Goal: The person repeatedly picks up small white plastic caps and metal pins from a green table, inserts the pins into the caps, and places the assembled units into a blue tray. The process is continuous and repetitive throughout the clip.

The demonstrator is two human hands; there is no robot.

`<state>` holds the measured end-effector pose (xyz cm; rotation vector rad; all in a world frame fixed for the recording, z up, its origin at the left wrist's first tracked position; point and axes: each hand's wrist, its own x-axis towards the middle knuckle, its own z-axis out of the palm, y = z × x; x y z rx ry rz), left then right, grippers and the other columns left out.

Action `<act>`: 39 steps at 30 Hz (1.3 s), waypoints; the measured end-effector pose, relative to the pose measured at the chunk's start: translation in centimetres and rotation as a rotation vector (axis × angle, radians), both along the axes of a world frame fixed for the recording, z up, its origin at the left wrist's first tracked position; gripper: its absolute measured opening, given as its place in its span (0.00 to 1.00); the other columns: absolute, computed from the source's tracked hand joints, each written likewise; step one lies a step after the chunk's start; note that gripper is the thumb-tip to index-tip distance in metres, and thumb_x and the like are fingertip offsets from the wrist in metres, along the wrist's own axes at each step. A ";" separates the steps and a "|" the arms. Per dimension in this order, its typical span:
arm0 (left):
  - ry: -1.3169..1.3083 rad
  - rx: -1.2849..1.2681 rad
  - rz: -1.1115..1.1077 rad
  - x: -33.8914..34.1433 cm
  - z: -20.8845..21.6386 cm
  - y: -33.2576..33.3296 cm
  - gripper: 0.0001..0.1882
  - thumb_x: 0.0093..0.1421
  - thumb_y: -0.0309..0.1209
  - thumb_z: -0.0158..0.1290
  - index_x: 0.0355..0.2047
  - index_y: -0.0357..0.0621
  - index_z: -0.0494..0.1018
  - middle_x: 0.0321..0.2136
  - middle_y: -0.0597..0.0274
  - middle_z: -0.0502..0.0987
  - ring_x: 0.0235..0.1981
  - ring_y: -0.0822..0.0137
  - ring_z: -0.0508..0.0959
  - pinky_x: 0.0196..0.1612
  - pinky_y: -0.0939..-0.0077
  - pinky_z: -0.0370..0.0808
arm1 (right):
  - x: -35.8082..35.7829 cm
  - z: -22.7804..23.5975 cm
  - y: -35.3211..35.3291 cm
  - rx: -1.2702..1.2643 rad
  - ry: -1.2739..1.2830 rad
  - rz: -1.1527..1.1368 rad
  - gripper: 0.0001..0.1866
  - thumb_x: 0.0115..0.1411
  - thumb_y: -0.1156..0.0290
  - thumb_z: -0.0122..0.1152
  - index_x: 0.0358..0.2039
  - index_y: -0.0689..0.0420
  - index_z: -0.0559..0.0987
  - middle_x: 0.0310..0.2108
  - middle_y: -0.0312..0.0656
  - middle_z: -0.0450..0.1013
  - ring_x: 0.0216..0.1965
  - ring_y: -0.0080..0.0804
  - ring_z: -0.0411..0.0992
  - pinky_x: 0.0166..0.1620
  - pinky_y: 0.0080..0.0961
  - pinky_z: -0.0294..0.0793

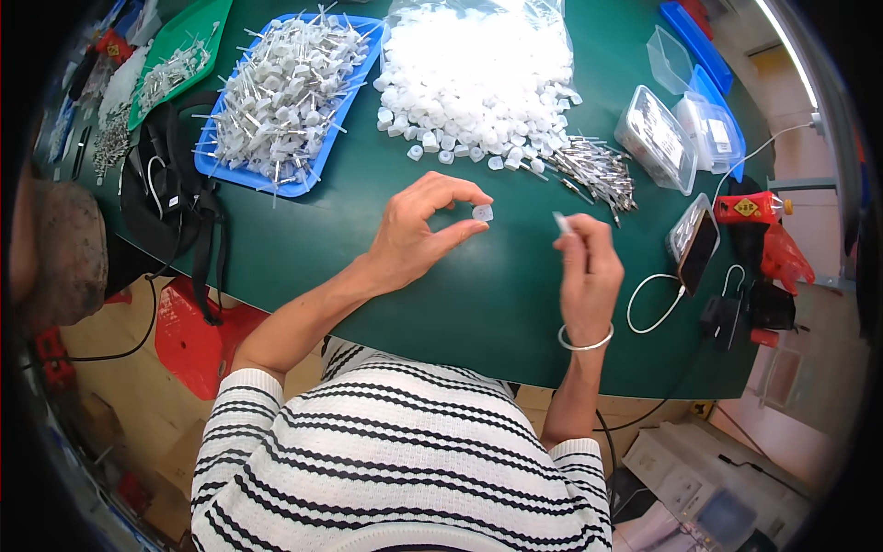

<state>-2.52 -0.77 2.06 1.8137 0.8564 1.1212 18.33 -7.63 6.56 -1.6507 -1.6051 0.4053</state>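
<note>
Between the thumb and forefinger of my left hand (414, 225) is a small translucent white plastic cap (482, 212), held above the green table. My right hand (590, 262) is to the right of it, fingers closed on a small pale piece (561, 223) whose kind is too blurred to tell. The two pieces are apart. Beyond my hands lies a big heap of white plastic caps (474, 78), partly on a clear plastic bag. Thin metal pins (598, 170) lie in a pile at its right.
A blue tray (296, 188) heaped with capped pins stands at the left, near a green tray (213, 46) and a black bag (152, 198). Clear plastic boxes (655, 138), a phone (699, 250) and its white cable are on the right. Another person sits at far left by a red stool (189, 340).
</note>
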 end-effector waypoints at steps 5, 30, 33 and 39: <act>0.001 -0.034 -0.019 0.2 -0.2 -0.1 0.13 0.49 0.23 0.62 0.37 0.42 0.78 0.37 0.64 0.79 0.34 0.69 0.73 0.37 0.77 0.71 | -2.5 0.0 1.3 0.047 -0.211 0.204 0.08 0.54 0.75 0.62 0.36 0.56 0.76 0.27 0.39 0.72 0.26 0.36 0.72 0.28 0.30 0.70; -0.005 -0.011 -0.046 0.5 -0.9 -0.1 0.14 0.49 0.20 0.61 0.37 0.42 0.78 0.36 0.61 0.78 0.32 0.70 0.75 0.36 0.78 0.73 | -2.9 -2.7 1.6 -0.107 0.238 0.201 0.04 0.59 0.74 0.59 0.30 0.61 0.76 0.19 0.40 0.70 0.18 0.30 0.68 0.24 0.23 0.65; -0.011 -0.020 -0.055 0.5 -0.7 -0.2 0.14 0.49 0.20 0.61 0.38 0.42 0.79 0.36 0.60 0.79 0.32 0.70 0.76 0.36 0.78 0.73 | -2.7 -3.1 1.4 -0.160 0.358 0.207 0.05 0.61 0.74 0.58 0.31 0.61 0.76 0.18 0.37 0.69 0.18 0.23 0.65 0.24 0.19 0.63; -0.045 -0.070 -0.078 0.4 -0.9 -0.2 0.14 0.51 0.21 0.61 0.39 0.42 0.79 0.37 0.59 0.79 0.32 0.72 0.77 0.36 0.80 0.75 | -2.5 -2.6 1.4 -0.254 0.461 0.212 0.05 0.61 0.73 0.57 0.33 0.62 0.77 0.19 0.36 0.69 0.19 0.19 0.65 0.24 0.17 0.63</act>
